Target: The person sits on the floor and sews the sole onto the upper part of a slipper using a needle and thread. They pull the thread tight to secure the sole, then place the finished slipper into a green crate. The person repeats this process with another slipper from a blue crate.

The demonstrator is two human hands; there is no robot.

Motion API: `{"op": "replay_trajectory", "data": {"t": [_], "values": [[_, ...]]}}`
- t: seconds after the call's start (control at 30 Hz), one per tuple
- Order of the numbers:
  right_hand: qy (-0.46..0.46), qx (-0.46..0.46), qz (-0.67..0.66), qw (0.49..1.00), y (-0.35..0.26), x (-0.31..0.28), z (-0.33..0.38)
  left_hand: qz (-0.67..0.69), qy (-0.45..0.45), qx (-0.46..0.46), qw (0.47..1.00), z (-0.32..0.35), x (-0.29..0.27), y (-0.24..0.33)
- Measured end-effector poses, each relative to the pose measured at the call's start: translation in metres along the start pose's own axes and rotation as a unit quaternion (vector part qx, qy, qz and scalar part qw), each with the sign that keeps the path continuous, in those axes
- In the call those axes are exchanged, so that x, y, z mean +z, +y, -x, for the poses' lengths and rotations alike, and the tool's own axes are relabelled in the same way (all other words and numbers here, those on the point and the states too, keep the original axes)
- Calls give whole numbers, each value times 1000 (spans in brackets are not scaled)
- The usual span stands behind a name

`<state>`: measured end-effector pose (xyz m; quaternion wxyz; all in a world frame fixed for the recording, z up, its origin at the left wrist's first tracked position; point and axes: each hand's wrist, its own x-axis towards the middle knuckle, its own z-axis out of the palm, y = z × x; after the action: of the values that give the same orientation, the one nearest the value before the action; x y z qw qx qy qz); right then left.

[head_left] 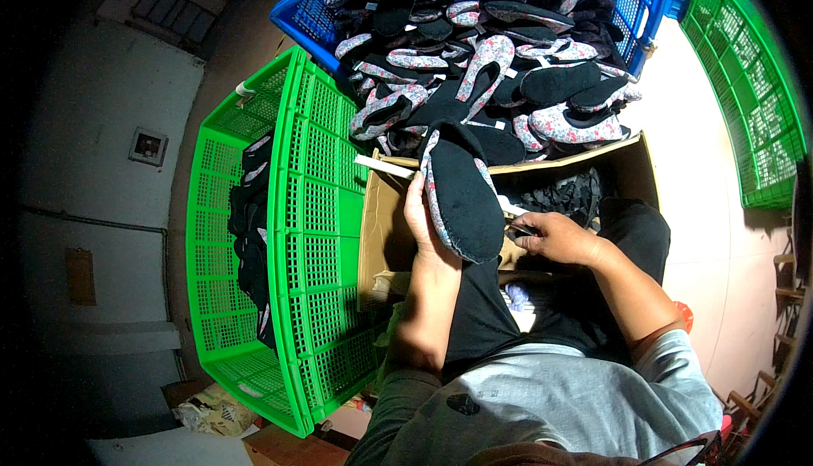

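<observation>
My left hand (421, 220) is wrapped round the side of a slipper (464, 199), its black sole turned up toward me. Blue-and-red floral fabric shows along the slipper's edge. To the right of the sole, my right hand (555, 237) is closed, with a small dark object (523, 230) at its fingertips that I cannot make out. A white strip (388, 166) sticks out left of the slipper, and another white piece (511, 206) shows on its right; whether they are one stick is hidden. Below both hands are my black-trousered legs.
Ahead, a blue crate (631, 9) overflows with floral and black slippers (559, 85). An open cardboard box (584, 158) with dark patterned material inside stands before it. At the left is a green crate (326, 237) holding dark pieces; another green crate (745, 93) stands at far right.
</observation>
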<state>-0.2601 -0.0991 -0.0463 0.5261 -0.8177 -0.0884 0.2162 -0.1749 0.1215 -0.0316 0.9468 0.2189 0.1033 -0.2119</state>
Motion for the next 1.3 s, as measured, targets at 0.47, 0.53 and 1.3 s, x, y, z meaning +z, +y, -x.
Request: {"op": "replay_trajectory", "data": {"t": [0.47,0.53,1.3], "values": [[5,-11,8,1000,5,2,-1,-1,17,2,1000,-1,6,0],[4,-8,3,1000,6,2,-2,-2,21,2,1000,-1,6,0],[-4,6,13,1000,-2,-1,0,-13,22,4,1000,-3,2,0]]}}
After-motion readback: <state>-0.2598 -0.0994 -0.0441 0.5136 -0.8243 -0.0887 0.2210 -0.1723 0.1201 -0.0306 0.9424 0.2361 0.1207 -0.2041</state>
